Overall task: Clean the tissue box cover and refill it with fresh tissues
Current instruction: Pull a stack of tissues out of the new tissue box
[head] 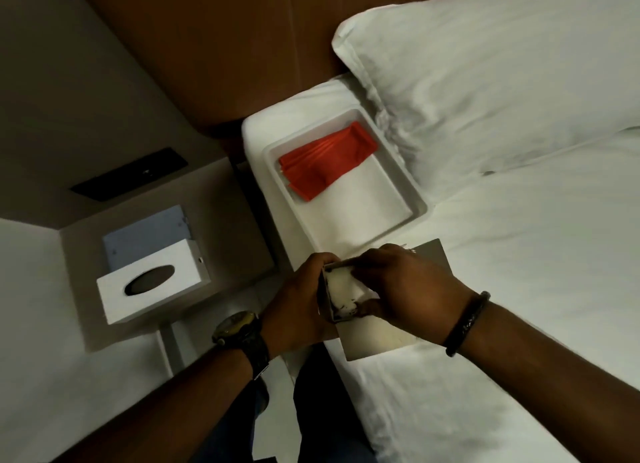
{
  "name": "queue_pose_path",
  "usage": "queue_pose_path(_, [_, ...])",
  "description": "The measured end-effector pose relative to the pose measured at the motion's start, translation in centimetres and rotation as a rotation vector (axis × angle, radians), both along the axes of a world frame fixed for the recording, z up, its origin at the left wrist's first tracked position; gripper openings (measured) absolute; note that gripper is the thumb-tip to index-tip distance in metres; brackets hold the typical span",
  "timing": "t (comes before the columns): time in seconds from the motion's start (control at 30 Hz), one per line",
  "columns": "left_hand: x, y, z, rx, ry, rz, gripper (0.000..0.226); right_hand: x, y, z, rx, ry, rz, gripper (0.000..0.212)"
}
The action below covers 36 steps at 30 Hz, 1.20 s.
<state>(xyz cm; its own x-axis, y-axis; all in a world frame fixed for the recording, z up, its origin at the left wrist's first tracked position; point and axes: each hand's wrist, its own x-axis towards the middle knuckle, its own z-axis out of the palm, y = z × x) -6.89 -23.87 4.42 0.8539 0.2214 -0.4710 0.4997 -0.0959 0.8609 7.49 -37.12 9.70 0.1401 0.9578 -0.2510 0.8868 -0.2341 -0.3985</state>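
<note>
1. My left hand [298, 303] holds the side of a small cardboard tissue pack [341, 294]. My fingers curl round its open end.
2. My right hand [401, 286] is on top of the same pack. The fingers bend down over the white tissues [343, 286] at the open end and pinch them. My two hands are close together, both on the pack.
3. The pack lies over the edge of the bed [519, 255], right under my hands. It is grey-brown, and I can see a long flat side of it below my right wrist.
4. I have a dark watch [239, 334] on my left wrist and a dark bracelet [467, 324] on my right wrist.
5. Just past my hands, on the bed, sits a white tray [415, 199]. A red folded cloth [329, 161] lies in the far part of the tray.
6. Past the tray and off to the right of my hands is a white pillow [485, 75].
7. Off to the left of my left hand stands the white tissue box cover [156, 279]. It is on a bedside shelf [221, 182], well apart from my hands. Its oval hole faces me and looks dark inside.
8. A pale blue flat panel [145, 237] lies just behind the cover.
9. Far past my hands is a brown headboard [225, 47].
</note>
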Motion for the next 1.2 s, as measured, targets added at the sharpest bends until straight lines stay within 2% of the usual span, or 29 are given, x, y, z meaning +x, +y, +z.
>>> queue_pose_path(0.13, [-0.8,0.9,-0.2,0.002,0.003,0.043,0.07,-0.6,1.9,-0.7,0.038,-0.048,0.056,0.029])
queue_pose_path(0.33, [-0.6,1.7,-0.8,0.019,0.009,0.009,0.077,0.0,3.5,-0.2,-0.065,-0.104,0.144,0.037])
queue_pose_path(0.43, [-0.6,1.7,-0.6,0.167,0.017,-0.008,0.077,0.2,3.9,0.1,-0.109,-0.091,0.176,0.048])
queue_pose_path(0.57, [-0.4,2.0,-1.0,0.052,0.012,-0.017,0.087,0.8,4.3,0.2,-0.152,-0.095,0.206,0.057])
queue_pose_path(0.73, [0.0,2.2,-1.3,0.093,-0.029,-0.037,0.088,1.7,4.3,-0.1,-0.208,-0.028,0.212,0.071])
queue_pose_path(0.9, [0.2,1.7,-1.6,0.17,-0.056,-0.091,0.091,1.9,3.9,0.2,-0.294,-0.093,0.298,0.071])
queue_pose_path(1.2, [0.2,1.1,-1.4,0.126,-0.057,-0.062,0.088,1.2,3.8,-0.7,-0.189,-0.203,0.338,0.064])
